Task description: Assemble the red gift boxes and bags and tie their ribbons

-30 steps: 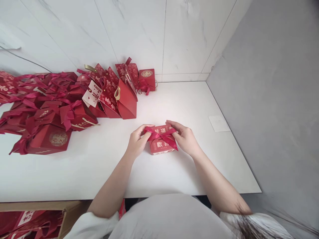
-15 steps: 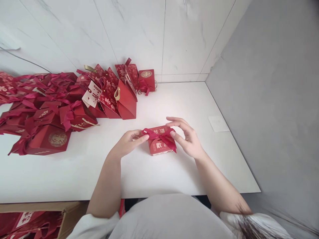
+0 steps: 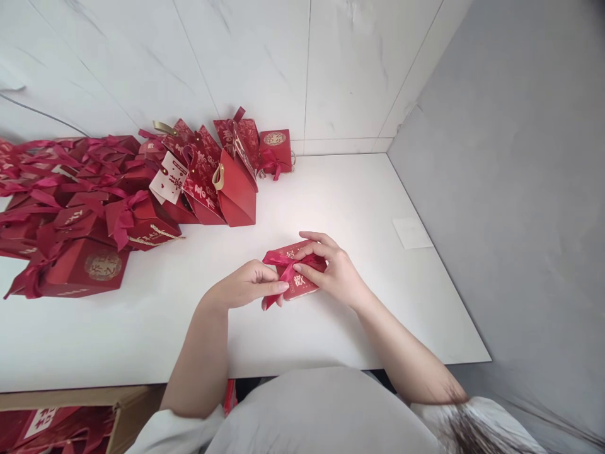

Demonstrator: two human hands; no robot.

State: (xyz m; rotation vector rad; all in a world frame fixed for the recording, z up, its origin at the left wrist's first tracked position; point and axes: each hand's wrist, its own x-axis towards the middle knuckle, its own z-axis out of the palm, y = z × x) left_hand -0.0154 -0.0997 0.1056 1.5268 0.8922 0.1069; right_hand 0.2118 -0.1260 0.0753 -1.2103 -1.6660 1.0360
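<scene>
A small red gift box point(image 3: 305, 285) with gold characters lies on the white table point(image 3: 331, 202) in front of me. A dark red ribbon point(image 3: 278, 260) is tied across its top. My left hand point(image 3: 248, 287) pinches one ribbon tail at the box's left side, fingers closed on it. My right hand point(image 3: 331, 271) rests over the box from the right, thumb and forefinger pinched on the ribbon near the knot.
A heap of red gift boxes and bags with ribbons point(image 3: 94, 202) fills the table's left and back. A white paper square point(image 3: 412, 233) lies at the right. A cardboard carton with more red boxes point(image 3: 57, 422) sits below the table's left edge. Grey wall at right.
Both hands have drawn in toward the knot. The left hand now pulls a ribbon tail down and left; the right hand has closed over the box top.
</scene>
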